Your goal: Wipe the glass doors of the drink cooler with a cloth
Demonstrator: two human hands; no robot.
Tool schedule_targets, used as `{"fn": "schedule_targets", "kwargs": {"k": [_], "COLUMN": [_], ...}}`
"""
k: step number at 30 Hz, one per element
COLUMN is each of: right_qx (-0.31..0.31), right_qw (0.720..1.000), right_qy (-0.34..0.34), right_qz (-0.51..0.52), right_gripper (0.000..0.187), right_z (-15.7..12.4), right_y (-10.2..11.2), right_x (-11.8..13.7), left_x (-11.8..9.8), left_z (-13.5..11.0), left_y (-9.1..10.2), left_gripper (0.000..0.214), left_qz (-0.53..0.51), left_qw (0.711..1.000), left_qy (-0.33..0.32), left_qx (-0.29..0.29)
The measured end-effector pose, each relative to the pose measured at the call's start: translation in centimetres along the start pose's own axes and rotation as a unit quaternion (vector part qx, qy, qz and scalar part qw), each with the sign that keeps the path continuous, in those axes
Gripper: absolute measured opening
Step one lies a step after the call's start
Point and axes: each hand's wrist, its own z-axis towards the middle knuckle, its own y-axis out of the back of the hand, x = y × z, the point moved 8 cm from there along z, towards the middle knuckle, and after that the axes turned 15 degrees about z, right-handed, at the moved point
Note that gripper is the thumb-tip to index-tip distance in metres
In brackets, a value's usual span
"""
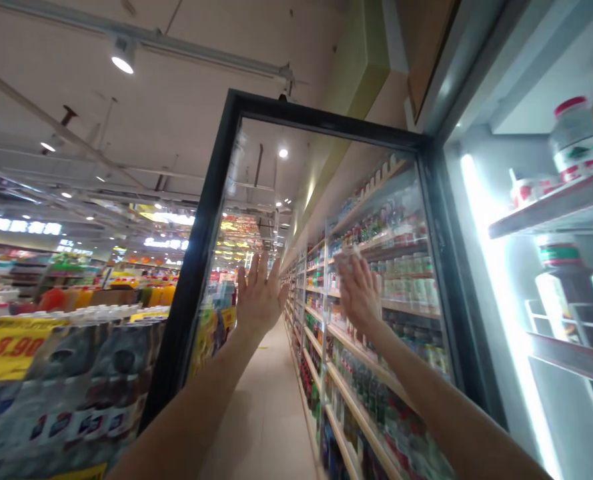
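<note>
The left hand (259,297) and right hand (360,293) were held open, fingers spread, against a glass fridge door (296,200); bottles (573,140) were shelved to their right.

Two bare forearms fill the lower centre and lower right of the frame, uncovered as far as they show. The left hand (259,293) and right hand (359,293), mid-frame, are bare as well.

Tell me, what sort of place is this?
Most likely a supermarket: long shelves of bottles line an aisle, a yellow price sign tops stacked drinks, and a glass cooler door stands open.
</note>
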Motion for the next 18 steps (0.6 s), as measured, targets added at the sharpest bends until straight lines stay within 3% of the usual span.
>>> {"fn": "schedule_targets", "kwargs": {"k": [2, 4, 6, 9, 11, 13, 16, 18], "right_qx": [-0.077, -0.110, -0.091, -0.008, 0.028, 0.007, -0.103, -0.144], "right_qw": [0.988, 0.978, 0.989, 0.999, 0.996, 0.999, 0.985, 0.972], "right_qy": [-0.133, -0.178, -0.119, 0.037, 0.086, 0.039, -0.136, -0.188], "right_qz": [-0.009, -0.006, 0.003, 0.020, 0.021, 0.007, -0.009, 0.002], "right_gripper": [0.050, 0.051, 0.050, 0.047, 0.046, 0.046, 0.050, 0.052], "right_z": [0.2, 0.1, -0.1, -1.1, -1.7, -1.3, -0.5, -0.6], "right_y": [1.7, 2.0, 0.7, -2.0, -2.6, -1.5, 1.6, 2.2], "right_x": [-3.8, -4.2, -0.9, 5.6, 6.5, 3.6, -3.1, -4.3], "left_x": [-0.1, -0.1, -0.1, 0.0, 0.1, 0.1, 0.0, 0.0], "left_z": [0.0, 0.0, -0.1, -0.1, -0.1, -0.1, -0.1, -0.1], "left_y": [0.0, 0.0, 0.0, -0.1, -0.2, -0.2, -0.2, -0.2], "left_gripper": [0.052, 0.052, 0.052, 0.051, 0.051, 0.051, 0.052, 0.053], "left_qz": [0.009, 0.017, 0.020, 0.013, 0.006, -0.001, -0.013, -0.019], "left_qw": [1.000, 1.000, 1.000, 1.000, 1.000, 1.000, 1.000, 1.000], "left_qy": [-0.003, -0.003, -0.005, -0.006, -0.006, -0.003, 0.000, 0.000], "left_qx": [0.007, 0.007, 0.005, 0.000, 0.001, 0.005, 0.002, -0.008]}}
